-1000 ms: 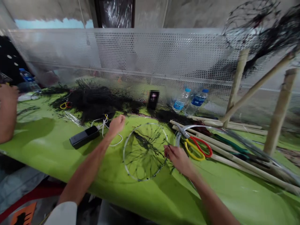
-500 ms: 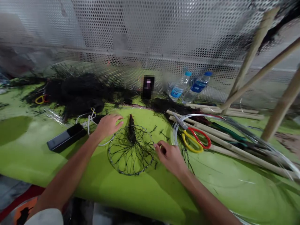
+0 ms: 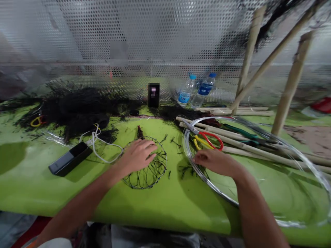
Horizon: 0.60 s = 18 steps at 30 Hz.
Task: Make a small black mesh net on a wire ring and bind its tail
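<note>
My left hand (image 3: pixel 141 154) is over a round, ring-shaped black net (image 3: pixel 144 179) on the green tabletop, fingers apart; whether it touches the mesh I cannot tell. A dark bundled tip (image 3: pixel 140 131) of the net shows beyond the fingers. To the right, my right hand (image 3: pixel 216 161) is closed, its fingers curled at the near-left side of a coil of clear line (image 3: pixel 219 193). What those fingers hold, if anything, is hidden. Scissors (image 3: pixel 210 138) with red and yellow handles lie just beyond this hand, partly covered by it. Loose black strands (image 3: pixel 190 170) lie beside its fingertips.
A black power bank (image 3: pixel 69 159) with a white cable (image 3: pixel 100 155) lies left. Black fibre (image 3: pixel 80 106) is heaped behind. Two bottles (image 3: pixel 186 93) stand by the mesh wall (image 3: pixel 160 41). Wooden sticks (image 3: pixel 253 150), green-handled pliers (image 3: pixel 240 133) and upright poles (image 3: pixel 292 86) are right.
My left hand has come right, over the net. My right hand has left the net's right edge and gone right, to the coil near the scissors. The view has shifted slightly.
</note>
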Motion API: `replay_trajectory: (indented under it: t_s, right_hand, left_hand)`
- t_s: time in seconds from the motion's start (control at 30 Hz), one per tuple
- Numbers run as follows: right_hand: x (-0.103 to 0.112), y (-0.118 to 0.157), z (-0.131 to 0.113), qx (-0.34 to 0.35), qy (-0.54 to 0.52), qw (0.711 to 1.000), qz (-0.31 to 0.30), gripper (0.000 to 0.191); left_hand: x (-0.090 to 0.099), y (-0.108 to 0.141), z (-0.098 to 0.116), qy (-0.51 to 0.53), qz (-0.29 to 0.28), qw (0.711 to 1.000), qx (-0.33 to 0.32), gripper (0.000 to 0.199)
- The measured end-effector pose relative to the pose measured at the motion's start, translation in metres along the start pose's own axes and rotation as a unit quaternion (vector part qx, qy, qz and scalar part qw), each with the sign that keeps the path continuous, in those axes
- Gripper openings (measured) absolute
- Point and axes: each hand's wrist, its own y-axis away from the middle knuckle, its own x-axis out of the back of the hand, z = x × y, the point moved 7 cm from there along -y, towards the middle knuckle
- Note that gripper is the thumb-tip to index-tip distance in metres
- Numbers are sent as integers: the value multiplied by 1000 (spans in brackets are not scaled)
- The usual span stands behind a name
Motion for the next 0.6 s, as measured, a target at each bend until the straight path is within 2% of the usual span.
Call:
replay_trajectory:
  t_s: [0.13, 0.27, 0.4, 0.47, 0.6]
  right_hand:
    - [-16, -6, -12, 13, -2, 994, -111, 45]
    - [-29, -16, -16, 7, -10, 984, -179, 52]
    - [-40, -27, -9, -7, -11, 978, -209, 48]
    - [-43, -30, -5, -10, -13, 976, -216, 48]
    - [-42, -31, -3, -9, -49, 973, -224, 51]
  left_hand:
    - [-8, -12, 26, 13, -27, 999, -42, 37]
    - [-15, -15, 22, 33, -60, 996, -56, 39]
    - [-21, -17, 11, 53, -88, 993, -59, 41]
    - [-19, -19, 12, 49, -80, 993, -76, 42]
    - [-20, -18, 13, 40, -105, 993, -48, 46]
